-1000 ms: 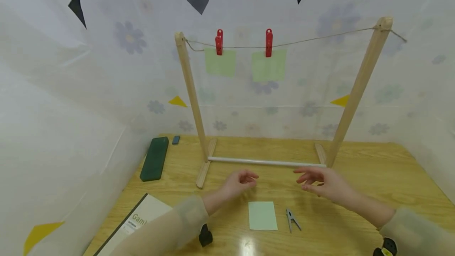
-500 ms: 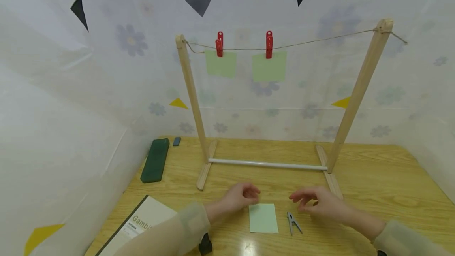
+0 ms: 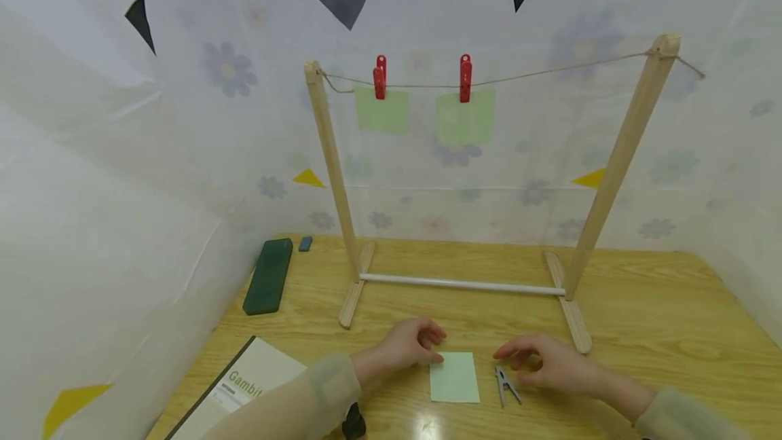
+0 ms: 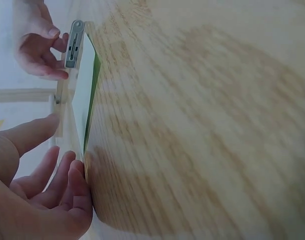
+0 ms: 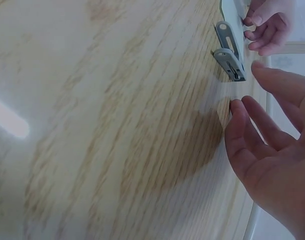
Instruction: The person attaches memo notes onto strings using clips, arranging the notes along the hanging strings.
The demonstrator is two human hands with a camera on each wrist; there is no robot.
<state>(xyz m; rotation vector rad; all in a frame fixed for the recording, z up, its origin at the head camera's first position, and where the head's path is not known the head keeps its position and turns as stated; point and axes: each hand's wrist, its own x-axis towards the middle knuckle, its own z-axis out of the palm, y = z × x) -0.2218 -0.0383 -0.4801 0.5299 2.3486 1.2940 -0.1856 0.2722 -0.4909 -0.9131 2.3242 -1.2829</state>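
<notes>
Soft, even light fills the scene, with a bright glare patch on the wooden table (image 3: 641, 331) near the bottom edge of the head view. That view bends outward at its edges, so the wooden rack (image 3: 617, 161) leans. Both wrist views are blurred, with dim hand shadows on the wood.

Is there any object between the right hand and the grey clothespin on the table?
Nothing visible. The right hand hovers beside the grey clothespin, fingers loosely curled, with only bare table between them. The green paper lies on the clothespin's other side, at the left hand.
</notes>
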